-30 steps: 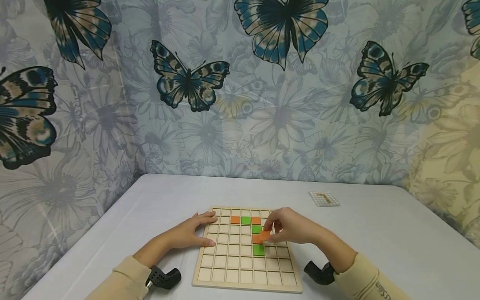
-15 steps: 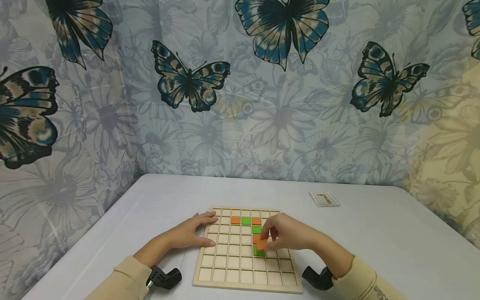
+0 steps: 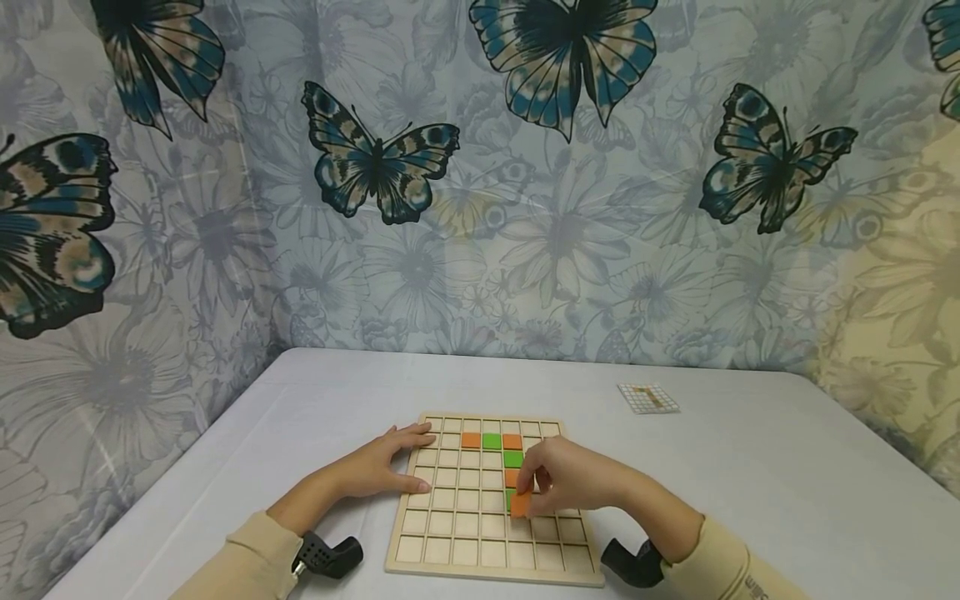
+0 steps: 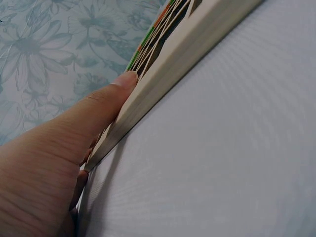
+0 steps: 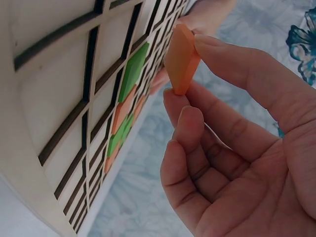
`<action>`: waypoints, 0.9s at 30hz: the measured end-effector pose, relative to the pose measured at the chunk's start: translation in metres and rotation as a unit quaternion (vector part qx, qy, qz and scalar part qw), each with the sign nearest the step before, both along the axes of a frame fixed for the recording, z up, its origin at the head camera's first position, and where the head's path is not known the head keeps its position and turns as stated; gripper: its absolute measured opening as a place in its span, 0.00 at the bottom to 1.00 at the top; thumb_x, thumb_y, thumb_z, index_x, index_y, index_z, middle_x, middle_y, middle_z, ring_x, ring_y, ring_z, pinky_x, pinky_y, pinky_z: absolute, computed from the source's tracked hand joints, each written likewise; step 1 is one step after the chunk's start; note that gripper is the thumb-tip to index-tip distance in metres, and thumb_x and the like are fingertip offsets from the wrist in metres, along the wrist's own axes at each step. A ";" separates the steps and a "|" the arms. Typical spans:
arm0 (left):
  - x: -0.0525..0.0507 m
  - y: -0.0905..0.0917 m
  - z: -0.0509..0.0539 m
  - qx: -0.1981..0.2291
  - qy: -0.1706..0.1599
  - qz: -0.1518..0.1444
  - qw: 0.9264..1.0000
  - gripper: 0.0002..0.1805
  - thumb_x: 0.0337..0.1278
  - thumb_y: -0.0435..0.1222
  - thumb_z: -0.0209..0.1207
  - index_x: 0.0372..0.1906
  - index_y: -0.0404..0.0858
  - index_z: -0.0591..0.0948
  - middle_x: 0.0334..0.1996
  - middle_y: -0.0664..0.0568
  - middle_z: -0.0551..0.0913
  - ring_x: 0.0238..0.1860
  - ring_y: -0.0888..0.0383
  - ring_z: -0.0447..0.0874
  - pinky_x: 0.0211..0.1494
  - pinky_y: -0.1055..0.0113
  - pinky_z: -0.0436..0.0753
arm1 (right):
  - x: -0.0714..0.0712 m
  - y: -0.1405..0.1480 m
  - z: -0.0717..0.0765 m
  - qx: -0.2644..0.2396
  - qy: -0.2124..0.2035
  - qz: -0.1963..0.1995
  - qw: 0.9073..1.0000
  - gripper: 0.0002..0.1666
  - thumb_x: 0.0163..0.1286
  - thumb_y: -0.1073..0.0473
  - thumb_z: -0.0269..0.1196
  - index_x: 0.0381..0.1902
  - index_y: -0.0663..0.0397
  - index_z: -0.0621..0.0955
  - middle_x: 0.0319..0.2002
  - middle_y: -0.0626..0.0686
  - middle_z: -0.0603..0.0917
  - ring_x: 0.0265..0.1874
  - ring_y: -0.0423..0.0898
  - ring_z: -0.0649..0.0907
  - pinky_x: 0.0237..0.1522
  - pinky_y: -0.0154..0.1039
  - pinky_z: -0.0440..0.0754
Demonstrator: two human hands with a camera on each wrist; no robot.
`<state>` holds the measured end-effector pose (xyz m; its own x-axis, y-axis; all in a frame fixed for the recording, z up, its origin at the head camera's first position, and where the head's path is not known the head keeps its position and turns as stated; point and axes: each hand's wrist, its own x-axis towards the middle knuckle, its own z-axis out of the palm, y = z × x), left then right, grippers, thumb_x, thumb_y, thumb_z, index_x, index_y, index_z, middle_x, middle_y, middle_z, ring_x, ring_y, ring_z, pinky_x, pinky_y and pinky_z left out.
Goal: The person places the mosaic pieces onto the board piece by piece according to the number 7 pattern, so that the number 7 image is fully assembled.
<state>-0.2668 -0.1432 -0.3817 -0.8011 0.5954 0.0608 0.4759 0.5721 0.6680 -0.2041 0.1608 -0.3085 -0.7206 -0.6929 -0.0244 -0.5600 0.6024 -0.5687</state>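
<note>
A wooden grid board [image 3: 455, 575] lies on the table. Orange and green square tiles form a row across its upper part and a column running toward me, with a green tile [image 3: 512, 459] in that column. Between thumb and fingers my right hand [image 3: 573, 477] pinches an orange tile [image 5: 181, 59], held tilted above the board and partly covering the nearest green tile of the column. In the right wrist view this orange tile is apart from the grid. My left hand [image 3: 378, 464] rests on the board's left edge, thumb [image 4: 106, 101] and straight fingers lying on the frame.
Toward the back right of the white-covered table [image 3: 720, 467] lies a small card [image 3: 648, 398] with a printed grid pattern. Butterfly-patterned fabric [image 3: 420, 275] hangs behind the table and at its sides. Each wrist wears a black device [image 3: 330, 557].
My right hand has moved toward me along the column with the orange tile, from beside the column's orange tile to over the nearest green one. The left hand stays put.
</note>
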 end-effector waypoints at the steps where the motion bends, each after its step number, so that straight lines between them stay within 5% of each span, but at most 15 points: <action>1: 0.000 0.000 0.000 0.000 -0.001 0.001 1.000 0.41 0.44 0.54 0.67 0.65 0.43 0.69 0.72 0.48 0.57 0.74 0.41 0.40 0.75 0.41 0.39 | 0.001 -0.001 0.000 0.001 -0.001 0.001 1.000 0.07 0.51 0.65 0.70 0.30 0.52 0.85 0.26 0.42 0.80 0.22 0.32 0.72 0.23 0.26 0.75; 27: 0.002 0.001 0.000 -0.004 -0.002 0.010 1.000 0.41 0.44 0.54 0.67 0.65 0.44 0.69 0.72 0.50 0.57 0.74 0.38 0.38 0.74 0.39 0.39 | 0.006 -0.009 -0.006 0.024 -0.042 0.000 0.999 0.07 0.51 0.63 0.72 0.30 0.53 0.84 0.24 0.43 0.79 0.18 0.31 0.72 0.20 0.25 0.75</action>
<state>-0.2652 -0.1425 -0.3812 -0.8128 0.5801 0.0531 0.4622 0.5868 0.6649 -0.1984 0.1521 -0.3144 -0.7142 -0.6899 -0.1181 -0.5114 0.6296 -0.5848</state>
